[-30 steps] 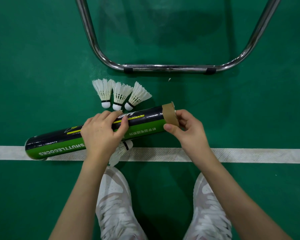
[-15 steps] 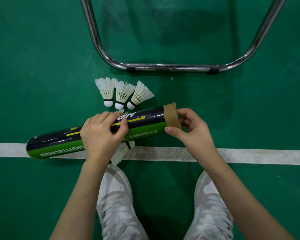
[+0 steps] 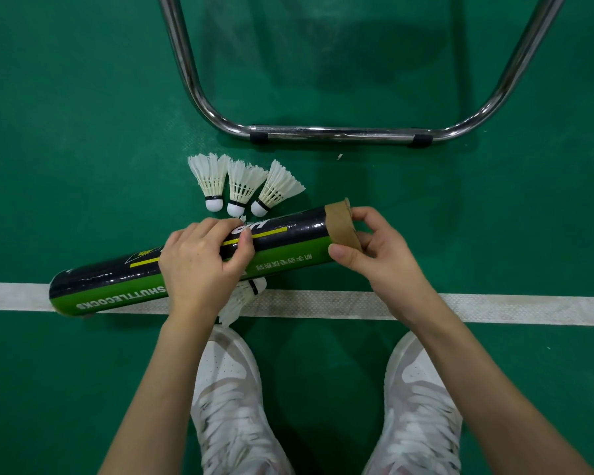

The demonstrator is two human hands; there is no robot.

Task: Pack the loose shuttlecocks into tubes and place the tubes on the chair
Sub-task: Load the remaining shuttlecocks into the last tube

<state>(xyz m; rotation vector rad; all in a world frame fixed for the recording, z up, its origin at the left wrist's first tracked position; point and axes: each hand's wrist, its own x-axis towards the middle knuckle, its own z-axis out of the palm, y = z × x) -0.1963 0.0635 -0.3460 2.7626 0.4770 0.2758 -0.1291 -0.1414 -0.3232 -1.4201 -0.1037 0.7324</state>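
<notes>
Green court flooring (image 3: 66,132) lies beneath a person crouching over a black-and-green tube (image 3: 288,241), held nearly level, just above a white line (image 3: 494,308). The left hand (image 3: 199,265) grips the tube's middle; the right hand (image 3: 374,252) pinches its brown cardboard end (image 3: 342,224). Three loose shuttlecocks (image 3: 242,186) rest side by side just beyond the tube, a fourth shuttlecock (image 3: 240,299) beneath it. A chair's chrome frame (image 3: 323,133) stands farther off.

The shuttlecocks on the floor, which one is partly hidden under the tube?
The shuttlecock on the white line, below the left hand, tucked under the tube. The three shuttlecocks beyond the tube lie in plain view.
</notes>
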